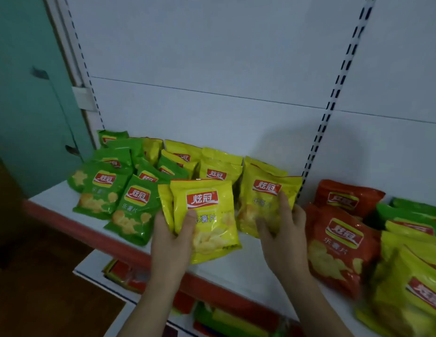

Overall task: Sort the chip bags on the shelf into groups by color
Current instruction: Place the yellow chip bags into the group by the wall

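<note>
White shop shelving with slotted uprights and a red front edge [95, 233] fills the wall ahead, beside a teal panel on the left. On the white shelf board, glossy green foil chip bags [100, 190] lie overlapping at the left, shiny yellow ones [220, 170] bunch behind the middle, and crinkled red-orange bags [338, 246] sit to the right with a loose mix of yellow and green beyond them.

Her left hand [172, 235] grips a puffy yellow foil chip bag [209, 220] by its lower left side, thumb curled over the front and fingers behind; a second yellow bag seems tucked just behind it. This bag stands nearly upright, long axis running bottom to top, tilted a little right. The right hand [282, 229] rests on another yellow foil bag [263, 203] leaning just beside it, fingers spread and lightly bent over its lower right part, touching rather than clearly pinching.

Both bags lie straight ahead of the fingers, between the green pile and the red one. I would guess the held bag wants setting back against the yellow bunch behind; the left hand is the nearer one. Slick, air-filled foil like this will probably slide and slump if left unsupported.
</note>
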### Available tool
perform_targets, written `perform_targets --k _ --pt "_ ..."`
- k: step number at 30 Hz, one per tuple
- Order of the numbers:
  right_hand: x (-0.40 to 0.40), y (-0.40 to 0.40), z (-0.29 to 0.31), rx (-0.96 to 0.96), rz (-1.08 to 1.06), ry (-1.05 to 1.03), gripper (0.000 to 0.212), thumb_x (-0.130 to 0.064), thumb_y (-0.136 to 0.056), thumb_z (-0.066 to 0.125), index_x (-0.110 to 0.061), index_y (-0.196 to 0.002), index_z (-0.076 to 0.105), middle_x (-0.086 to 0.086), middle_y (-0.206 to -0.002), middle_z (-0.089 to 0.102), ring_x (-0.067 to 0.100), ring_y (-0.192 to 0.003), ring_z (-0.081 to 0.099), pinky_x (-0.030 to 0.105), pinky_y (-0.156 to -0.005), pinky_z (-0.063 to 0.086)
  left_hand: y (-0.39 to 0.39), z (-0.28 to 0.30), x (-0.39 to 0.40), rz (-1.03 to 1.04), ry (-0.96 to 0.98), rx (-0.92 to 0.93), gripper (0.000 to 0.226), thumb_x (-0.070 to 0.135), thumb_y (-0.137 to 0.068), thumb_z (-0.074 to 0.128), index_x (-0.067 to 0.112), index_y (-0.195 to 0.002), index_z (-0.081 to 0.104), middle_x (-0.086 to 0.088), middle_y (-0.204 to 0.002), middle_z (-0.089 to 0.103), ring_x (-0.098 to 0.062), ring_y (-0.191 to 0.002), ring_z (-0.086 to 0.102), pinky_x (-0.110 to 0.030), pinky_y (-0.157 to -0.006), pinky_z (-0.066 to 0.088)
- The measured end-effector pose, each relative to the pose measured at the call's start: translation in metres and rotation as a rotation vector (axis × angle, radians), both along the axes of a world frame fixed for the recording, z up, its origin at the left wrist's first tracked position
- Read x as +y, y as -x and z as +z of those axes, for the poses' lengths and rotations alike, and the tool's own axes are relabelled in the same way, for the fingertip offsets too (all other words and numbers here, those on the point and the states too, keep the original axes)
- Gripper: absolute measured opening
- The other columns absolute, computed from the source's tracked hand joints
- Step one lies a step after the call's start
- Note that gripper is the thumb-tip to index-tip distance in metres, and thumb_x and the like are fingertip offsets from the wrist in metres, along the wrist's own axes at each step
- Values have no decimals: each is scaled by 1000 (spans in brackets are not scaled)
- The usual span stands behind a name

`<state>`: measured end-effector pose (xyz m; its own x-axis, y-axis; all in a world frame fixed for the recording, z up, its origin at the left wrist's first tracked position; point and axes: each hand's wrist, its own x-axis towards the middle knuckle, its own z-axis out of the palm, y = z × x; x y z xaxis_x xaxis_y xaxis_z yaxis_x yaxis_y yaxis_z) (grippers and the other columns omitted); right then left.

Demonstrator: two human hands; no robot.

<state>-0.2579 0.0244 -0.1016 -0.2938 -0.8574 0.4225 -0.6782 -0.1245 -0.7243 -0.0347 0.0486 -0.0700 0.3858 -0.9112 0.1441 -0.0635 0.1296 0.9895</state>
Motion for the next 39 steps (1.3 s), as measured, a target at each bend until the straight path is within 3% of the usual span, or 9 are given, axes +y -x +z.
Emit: perform_targets --k 3,9,16,22,26,28,31,34,39 --pt "-9 -14 -15 41 -21 -44 86 -26 -97 76 -30 -167 26 12 -154 33 32 -136 47 24 -105 33 -13 -1 -10 -127 -28 -23 51 60 -83 65 41 -129 58 18 -120 70 -3 -106 67 -29 -83 52" --pt "-27 -19 -37 164 -111 -152 90 -28 -98 73 -31 -168 18 11 -159 28 38 -142 43 45 -110 44 -33 -12 -22 -287 -65 -14 49 59 -85 66 42 -131 58 19 -119 71 -4 -106 69 -25 -79 52" --pt "-30 -16 -46 387 -257 -250 86 -48 -99 62 -28 -168 14 16 -159 26 44 -140 42 56 -106 51 -32 -19 -37 -341 -85 14 55 61 -85 67 37 -134 59 15 -121 72 -10 -107 71 -44 -89 61" --pt "-29 -22 -34 421 -248 -357 82 -51 -103 52 -31 -169 8 24 -170 11 51 -152 26 58 -115 40 -21 -15 -41 -395 -72 8 46 59 -88 66 42 -130 58 19 -118 72 -1 -103 70 -30 -82 58" --pt "-2 -29 -15 321 -305 -130 72 -38 -103 58 -26 -166 27 21 -168 25 48 -152 30 64 -114 43 -18 -6 -41 -422 -48 36 39 55 -87 68 44 -123 59 30 -110 72 8 -97 69 -14 -70 56" --pt "20 -35 -2 112 -291 52 58 -47 -107 48 -31 -161 38 1 -159 43 26 -145 45 57 -108 50 -16 -6 -43 -432 -43 52 42 51 -88 71 44 -127 58 35 -112 70 9 -99 69 -12 -70 56" --pt "49 -56 18 -98 -30 35 68 -74 -98 45 -55 -160 27 -21 -145 50 0 -128 55 34 -96 57 -7 -7 -44 -469 -53 49 56 52 -83 79 43 -134 55 28 -116 73 4 -102 71 -22 -80 58" --pt "59 -64 8 111 37 -4 77 -70 -96 56 -58 -162 18 -18 -138 47 0 -118 57 25 -89 54 6 -10 -41 -498 -61 29 58 54 -83 76 42 -136 54 25 -117 73 2 -105 70 -24 -85 57" --pt "65 -35 0 82 -177 11 75 -45 -100 67 -57 -160 24 -12 -130 45 4 -91 56 28 -73 51 1 -12 -47 -359 -21 -15 33 50 -102 54 40 -133 51 23 -116 64 0 -104 63 -26 -76 50"
